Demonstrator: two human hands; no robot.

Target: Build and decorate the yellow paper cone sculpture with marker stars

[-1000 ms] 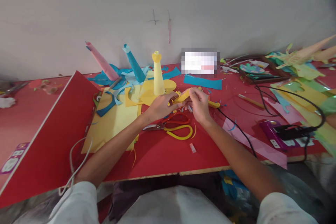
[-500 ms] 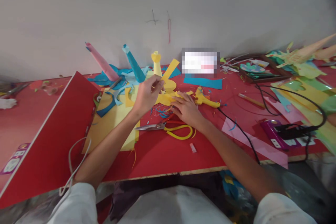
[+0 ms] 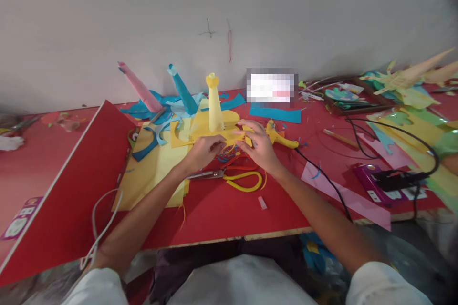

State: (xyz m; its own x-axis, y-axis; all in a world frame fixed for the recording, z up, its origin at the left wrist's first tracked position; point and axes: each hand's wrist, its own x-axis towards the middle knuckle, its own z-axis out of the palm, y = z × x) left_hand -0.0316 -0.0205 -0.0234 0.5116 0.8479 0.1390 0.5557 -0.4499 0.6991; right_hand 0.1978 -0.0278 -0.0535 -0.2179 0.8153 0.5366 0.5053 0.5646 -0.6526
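From my remote seat, I see the yellow cone [image 3: 215, 112] upright on its yellow base [image 3: 232, 116] just left of frame centre, collar [image 3: 212, 81] in place; that much looks done. Yellow paper [image 3: 247, 137] by my right hand [image 3: 262, 148] seems unattached, so work likely remains. That grip is spread around it; my left hand [image 3: 203, 153], near centre, has a curled grip, and I can't tell whether it pinches anything.
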